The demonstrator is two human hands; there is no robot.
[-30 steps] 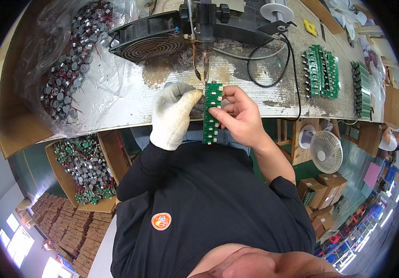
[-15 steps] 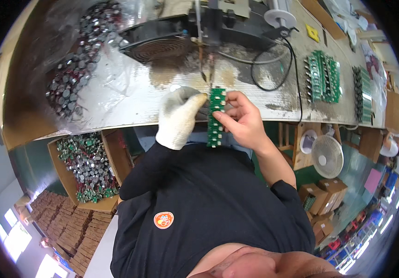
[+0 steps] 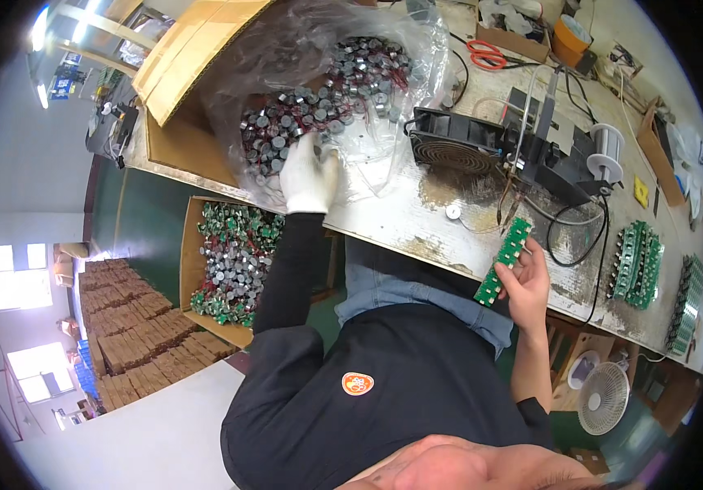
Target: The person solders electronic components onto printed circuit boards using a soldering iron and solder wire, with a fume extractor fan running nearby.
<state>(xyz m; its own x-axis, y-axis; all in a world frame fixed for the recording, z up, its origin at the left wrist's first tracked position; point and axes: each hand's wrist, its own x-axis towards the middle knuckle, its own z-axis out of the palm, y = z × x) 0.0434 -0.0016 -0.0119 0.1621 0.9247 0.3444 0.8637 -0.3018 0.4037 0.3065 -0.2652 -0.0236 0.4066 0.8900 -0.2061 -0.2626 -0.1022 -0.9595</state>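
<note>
My right hand (image 3: 528, 286) is bare and closed on a long green circuit board (image 3: 504, 261) with pale connectors along it. The strip tilts over the table's front edge, below the tips of a bench soldering machine (image 3: 543, 147). Far to the left, my left hand (image 3: 309, 178), in a white knitted glove, reaches to a heap of small round silvery parts with red wires (image 3: 286, 122). Its thumb stands apart from the fingers, whose tips touch the edge of the heap. One small pale disc (image 3: 453, 212) lies on the table between my hands.
A clear plastic bag (image 3: 241, 73) surrounds the heap, beside an open carton (image 3: 196, 155). A black fan (image 3: 456, 140) and a solder spool (image 3: 607, 147) flank the machine. More green boards (image 3: 637, 265) stand at right. Below the table, a box (image 3: 192, 253) holds boards with round parts.
My left hand has left the board and moved left to the heap of round parts. The right hand still holds the board, now tilted. The view has swung left.
</note>
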